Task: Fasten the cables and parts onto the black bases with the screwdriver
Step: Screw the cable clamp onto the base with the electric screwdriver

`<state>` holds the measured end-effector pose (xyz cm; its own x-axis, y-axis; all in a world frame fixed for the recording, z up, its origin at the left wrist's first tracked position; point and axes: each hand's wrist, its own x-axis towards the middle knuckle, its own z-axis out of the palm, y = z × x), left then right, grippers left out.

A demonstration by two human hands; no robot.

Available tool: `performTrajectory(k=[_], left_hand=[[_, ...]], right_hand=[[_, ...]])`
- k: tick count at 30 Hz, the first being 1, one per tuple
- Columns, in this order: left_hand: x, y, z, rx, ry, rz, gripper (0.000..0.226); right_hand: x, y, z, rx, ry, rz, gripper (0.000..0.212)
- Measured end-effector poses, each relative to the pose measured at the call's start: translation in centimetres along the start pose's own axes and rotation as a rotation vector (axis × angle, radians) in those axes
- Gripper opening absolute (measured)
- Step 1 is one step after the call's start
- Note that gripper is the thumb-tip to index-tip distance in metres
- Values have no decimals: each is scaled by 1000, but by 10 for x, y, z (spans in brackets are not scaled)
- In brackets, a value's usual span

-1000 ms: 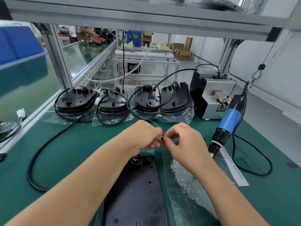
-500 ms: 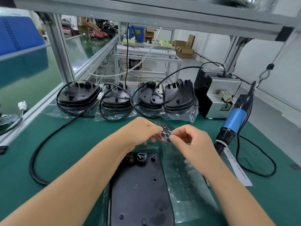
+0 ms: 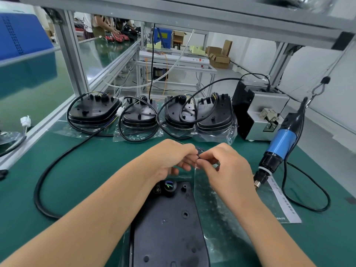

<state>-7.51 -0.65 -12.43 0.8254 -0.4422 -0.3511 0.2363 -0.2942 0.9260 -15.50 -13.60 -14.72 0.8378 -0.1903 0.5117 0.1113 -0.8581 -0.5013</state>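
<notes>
Clear backing film pinched between left hand and right hand; black base lies at six o'clock beneath, long axis twelve-to-six, left hand slightly nearer

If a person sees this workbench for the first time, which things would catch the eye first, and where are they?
Most striking are the two hands, the left hand and the right hand, meeting at the centre and pinching a clear plastic sheet with small black dots over a flat black plastic base. To the right a blue and black electric screwdriver hangs over the green table mat. Behind, a row of black bases with looped cables stands in clear bags.
</notes>
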Motion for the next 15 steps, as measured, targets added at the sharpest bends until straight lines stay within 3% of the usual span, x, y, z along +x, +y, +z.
performTrajectory(k=[5, 15], left_hand=[[0, -1, 0, 82, -8, 37, 24], [1, -5, -2, 122, 1, 69, 27]], right_hand=[[3, 4, -3, 113, -61, 61, 8], [0, 4, -3, 28, -83, -9, 12]])
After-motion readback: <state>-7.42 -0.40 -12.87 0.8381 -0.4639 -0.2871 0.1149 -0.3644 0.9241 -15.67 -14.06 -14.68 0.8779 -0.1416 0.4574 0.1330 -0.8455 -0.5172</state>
